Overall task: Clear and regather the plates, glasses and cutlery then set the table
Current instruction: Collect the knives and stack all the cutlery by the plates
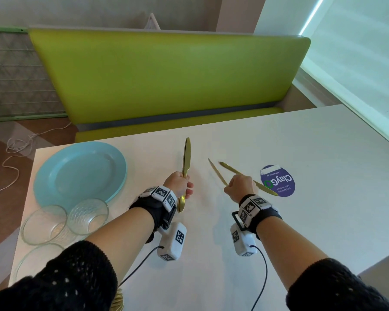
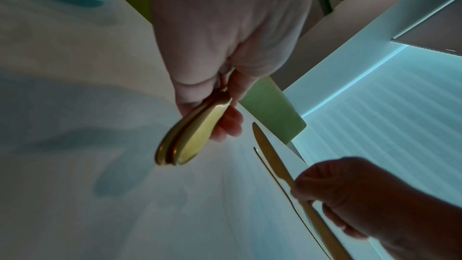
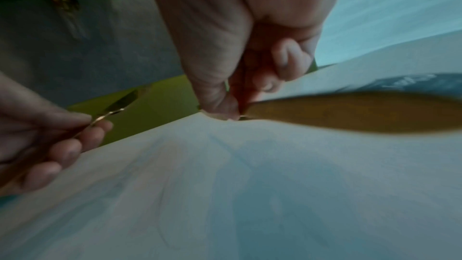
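My left hand (image 1: pixel 180 184) grips a bundle of gold knives (image 1: pixel 186 156) by the handles above the white table (image 1: pixel 312 140), blades pointing away from me. In the left wrist view the left hand (image 2: pixel 225 78) holds several stacked handle ends (image 2: pixel 185 141). My right hand (image 1: pixel 238 186) pinches two gold knives (image 1: pixel 230 169) that cross each other, their blades spread out to the far left. The right wrist view shows the right hand (image 3: pixel 232 86) with one wide handle (image 3: pixel 350 114) sticking out to the right. A stack of teal plates (image 1: pixel 76 173) lies at the table's left, with two clear glasses (image 1: pixel 88 215) just in front of it.
A purple round sticker (image 1: pixel 277 180) lies on the table right of my right hand. A green bench (image 1: pixel 166 75) runs behind the table's far edge. Another glass rim (image 1: pixel 32 259) shows near the front left corner. Cables trail from both wrist cameras.
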`<move>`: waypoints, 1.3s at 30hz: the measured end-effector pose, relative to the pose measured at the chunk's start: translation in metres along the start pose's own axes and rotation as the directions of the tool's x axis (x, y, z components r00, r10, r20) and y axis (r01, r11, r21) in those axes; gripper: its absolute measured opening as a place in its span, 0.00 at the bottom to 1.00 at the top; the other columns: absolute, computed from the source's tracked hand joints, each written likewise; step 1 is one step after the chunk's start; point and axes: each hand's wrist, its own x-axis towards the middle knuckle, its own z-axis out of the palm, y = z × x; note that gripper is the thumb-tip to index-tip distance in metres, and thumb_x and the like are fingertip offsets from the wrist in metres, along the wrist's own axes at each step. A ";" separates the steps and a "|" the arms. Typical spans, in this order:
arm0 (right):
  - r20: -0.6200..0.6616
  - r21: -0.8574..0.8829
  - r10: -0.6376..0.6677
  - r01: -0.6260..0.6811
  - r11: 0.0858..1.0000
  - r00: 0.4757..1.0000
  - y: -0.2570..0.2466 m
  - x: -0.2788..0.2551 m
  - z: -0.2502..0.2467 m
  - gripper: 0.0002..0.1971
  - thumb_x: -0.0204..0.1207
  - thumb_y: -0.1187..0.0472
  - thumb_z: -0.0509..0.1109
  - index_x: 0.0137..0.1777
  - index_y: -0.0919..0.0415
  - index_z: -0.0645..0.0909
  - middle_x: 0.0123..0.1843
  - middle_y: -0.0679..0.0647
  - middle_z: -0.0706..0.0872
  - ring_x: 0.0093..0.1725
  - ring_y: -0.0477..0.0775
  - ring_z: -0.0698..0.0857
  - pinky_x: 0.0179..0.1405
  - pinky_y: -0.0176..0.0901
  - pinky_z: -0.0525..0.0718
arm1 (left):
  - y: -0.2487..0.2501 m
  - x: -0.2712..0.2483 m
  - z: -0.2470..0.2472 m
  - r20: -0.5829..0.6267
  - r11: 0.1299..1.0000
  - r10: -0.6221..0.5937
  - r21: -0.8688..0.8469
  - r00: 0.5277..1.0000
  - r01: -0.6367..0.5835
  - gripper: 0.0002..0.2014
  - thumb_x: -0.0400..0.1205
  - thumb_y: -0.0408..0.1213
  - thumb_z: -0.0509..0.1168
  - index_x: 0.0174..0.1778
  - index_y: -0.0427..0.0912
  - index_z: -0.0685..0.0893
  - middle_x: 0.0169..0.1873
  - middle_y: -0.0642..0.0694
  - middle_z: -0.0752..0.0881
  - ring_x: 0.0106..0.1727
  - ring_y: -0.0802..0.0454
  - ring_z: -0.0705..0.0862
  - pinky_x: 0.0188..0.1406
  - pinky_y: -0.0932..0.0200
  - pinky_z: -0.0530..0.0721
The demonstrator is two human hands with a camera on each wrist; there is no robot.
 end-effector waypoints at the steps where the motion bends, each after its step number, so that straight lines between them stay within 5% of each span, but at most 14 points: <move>1: -0.043 -0.018 -0.010 0.009 1.000 0.999 -0.003 -0.001 -0.004 0.10 0.72 0.60 0.69 0.51 0.62 0.86 0.49 0.59 0.89 0.50 0.61 0.88 0.42 0.44 0.84 | 0.001 -0.001 0.000 0.001 1.000 -0.003 -0.003 1.000 0.003 0.06 0.87 0.33 0.52 0.53 0.37 0.74 0.35 0.45 0.80 0.29 0.50 0.79 0.30 0.57 0.80; 5: -0.128 0.131 -0.009 0.025 0.991 0.992 -0.016 -0.003 -0.020 0.10 0.72 0.62 0.68 0.51 0.63 0.86 0.47 0.59 0.89 0.48 0.61 0.87 0.40 0.42 0.80 | 0.004 -0.006 0.005 0.024 1.000 0.007 -0.010 1.000 -0.007 0.06 0.86 0.32 0.52 0.53 0.36 0.73 0.34 0.44 0.80 0.30 0.48 0.79 0.31 0.56 0.79; 8: -0.080 0.310 -0.009 0.034 0.950 0.997 -0.024 -0.006 -0.024 0.04 0.71 0.60 0.70 0.36 0.58 0.83 0.35 0.52 0.85 0.39 0.53 0.81 0.36 0.39 0.76 | 0.008 -0.011 0.010 0.055 1.000 0.013 -0.006 0.998 -0.013 0.06 0.85 0.28 0.51 0.52 0.36 0.72 0.35 0.43 0.80 0.31 0.48 0.80 0.33 0.55 0.81; 10: -0.016 0.415 -0.001 0.007 0.910 1.000 -0.030 -0.009 -0.022 0.10 0.70 0.60 0.71 0.28 0.54 0.80 0.26 0.49 0.82 0.32 0.49 0.81 0.33 0.40 0.80 | 0.010 -0.013 0.014 0.085 1.000 0.012 -0.011 0.996 -0.011 0.08 0.83 0.25 0.50 0.54 0.35 0.72 0.37 0.43 0.81 0.33 0.48 0.81 0.36 0.55 0.83; 16: 0.103 0.450 -0.006 -0.041 0.892 0.995 -0.046 -0.013 -0.014 0.08 0.72 0.56 0.72 0.38 0.60 0.88 0.24 0.51 0.83 0.22 0.43 0.77 0.22 0.33 0.76 | 0.012 -0.014 0.017 0.164 0.998 0.025 0.051 0.986 -0.034 0.06 0.80 0.27 0.58 0.48 0.39 0.77 0.40 0.41 0.85 0.38 0.43 0.84 0.56 0.39 0.84; 20: 0.111 0.434 -0.013 -0.037 0.900 0.994 -0.051 -0.012 -0.011 0.13 0.73 0.55 0.72 0.28 0.58 0.82 0.23 0.51 0.82 0.23 0.45 0.77 0.32 0.39 0.82 | 0.006 -0.005 0.018 0.187 0.995 0.029 0.090 0.982 -0.046 0.05 0.70 0.31 0.61 0.40 0.42 0.80 0.49 0.28 0.88 0.50 0.31 0.88 0.60 0.32 0.82; 23: 0.101 0.432 -0.009 -0.035 0.901 0.995 -0.054 -0.010 -0.010 0.13 0.74 0.55 0.71 0.30 0.58 0.82 0.23 0.51 0.81 0.23 0.45 0.77 0.37 0.40 0.84 | 0.013 -0.012 0.017 0.174 0.994 0.044 0.092 0.984 -0.061 0.07 0.78 0.28 0.58 0.39 0.43 0.78 0.50 0.31 0.88 0.53 0.35 0.88 0.62 0.37 0.83; 25: 0.071 0.434 -0.011 -0.021 0.900 0.997 -0.056 -0.009 -0.009 0.13 0.74 0.54 0.70 0.29 0.57 0.82 0.22 0.50 0.80 0.23 0.44 0.77 0.32 0.37 0.81 | 0.013 -0.012 0.017 0.156 0.993 0.051 0.096 0.986 -0.066 0.10 0.81 0.27 0.56 0.39 0.43 0.78 0.48 0.35 0.87 0.50 0.39 0.88 0.60 0.44 0.83; 28: 0.041 0.450 -0.013 -0.007 0.893 0.999 -0.058 -0.008 -0.010 0.15 0.73 0.56 0.70 0.25 0.55 0.78 0.21 0.49 0.80 0.24 0.44 0.78 0.30 0.35 0.80 | 0.012 -0.008 0.018 0.138 0.993 0.039 0.105 0.990 -0.054 0.12 0.82 0.26 0.53 0.38 0.43 0.77 0.45 0.38 0.87 0.51 0.38 0.88 0.61 0.42 0.85; 33: 0.074 0.431 -0.037 0.001 0.902 0.997 -0.062 -0.007 -0.010 0.14 0.72 0.59 0.70 0.25 0.55 0.78 0.23 0.50 0.82 0.33 0.51 0.85 0.44 0.44 0.89 | 0.011 -0.003 0.021 0.194 0.999 0.002 0.039 0.981 -0.010 0.13 0.83 0.24 0.50 0.38 0.40 0.76 0.37 0.43 0.84 0.40 0.48 0.86 0.55 0.46 0.84; 39: 0.115 0.498 -0.035 -0.028 0.867 0.993 -0.057 -0.002 -0.006 0.12 0.72 0.58 0.74 0.28 0.57 0.80 0.27 0.54 0.85 0.32 0.52 0.85 0.44 0.48 0.91 | 0.008 -0.001 0.024 0.245 0.993 0.074 0.073 0.967 -0.094 0.16 0.85 0.25 0.50 0.36 0.41 0.78 0.33 0.44 0.83 0.35 0.50 0.81 0.44 0.52 0.82</move>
